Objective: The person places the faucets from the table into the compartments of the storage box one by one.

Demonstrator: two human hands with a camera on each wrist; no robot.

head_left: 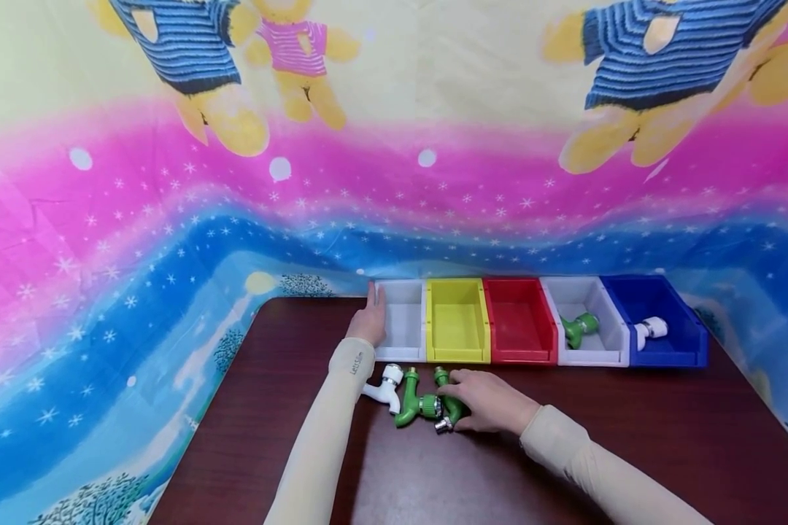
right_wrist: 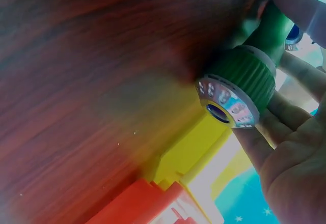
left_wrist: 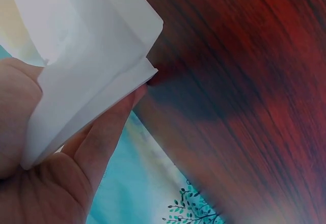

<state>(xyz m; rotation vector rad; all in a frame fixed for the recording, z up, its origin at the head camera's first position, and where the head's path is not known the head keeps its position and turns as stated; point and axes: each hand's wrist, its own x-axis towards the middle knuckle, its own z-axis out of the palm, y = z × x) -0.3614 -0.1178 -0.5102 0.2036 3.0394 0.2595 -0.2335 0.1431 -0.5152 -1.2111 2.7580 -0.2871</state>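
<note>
My left hand grips the left side wall of the leftmost light-grey bin. In the left wrist view, the thumb and fingers lie on opposite sides of the bin's wall. In front of the bins, my right hand holds a green tap at the right end of a short row. Up close in the right wrist view, fingers and thumb surround this tap's green body. Beside it lie another green tap and a white tap, partly behind the left forearm.
A yellow bin, a red bin, a second light-grey bin and a blue bin continue the row rightward. One green tap lies in that grey bin, one white tap in the blue. A printed cloth hangs behind the table.
</note>
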